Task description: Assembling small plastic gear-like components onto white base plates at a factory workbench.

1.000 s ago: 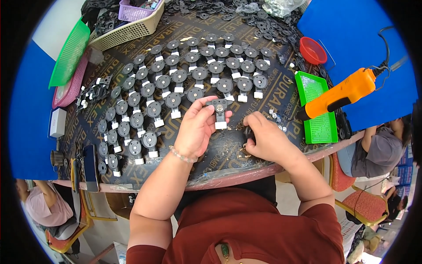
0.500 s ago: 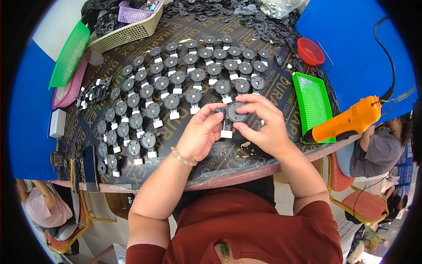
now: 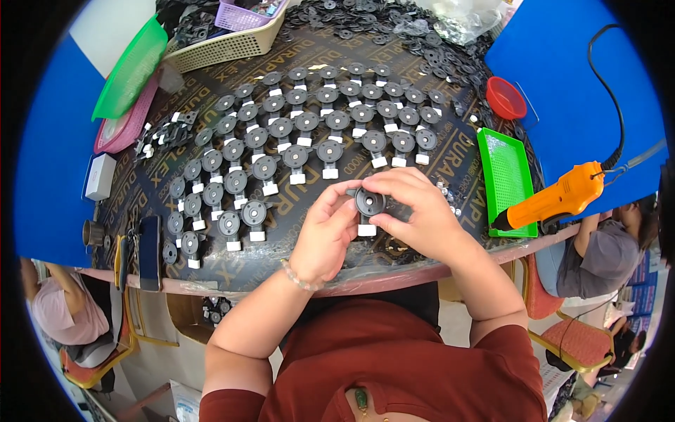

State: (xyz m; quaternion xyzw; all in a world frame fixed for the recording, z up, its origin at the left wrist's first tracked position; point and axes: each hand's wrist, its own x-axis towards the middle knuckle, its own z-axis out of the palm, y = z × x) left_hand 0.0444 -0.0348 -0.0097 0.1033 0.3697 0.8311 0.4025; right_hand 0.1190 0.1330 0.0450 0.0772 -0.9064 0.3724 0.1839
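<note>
A black round plastic part (image 3: pixel 370 202) with a white block (image 3: pixel 367 230) at its lower end is held between my two hands, above the near part of the table. My left hand (image 3: pixel 327 228) pinches it from the left, thumb and forefinger at the disc's edge. From the right, my right hand (image 3: pixel 415 211) has its forefinger on the top rim and its thumb low on the disc's side. Beyond my hands, several rows of like black round parts (image 3: pixel 330 151) with white ends lie on the dark printed tabletop (image 3: pixel 295 207).
An orange electric screwdriver (image 3: pixel 555 195) rests over a green tray (image 3: pixel 508 169) at the right, near a red bowl (image 3: pixel 505 98). Loose black discs (image 3: pixel 365 21) pile up at the back. Baskets (image 3: pixel 225 53) stand back left; a dark phone-like slab (image 3: pixel 150 253) lies front left.
The disc now sits more centrally above its white end, its pale centre showing. The whole table has shifted slightly in the view, and small shiny pieces now show beside my right hand.
</note>
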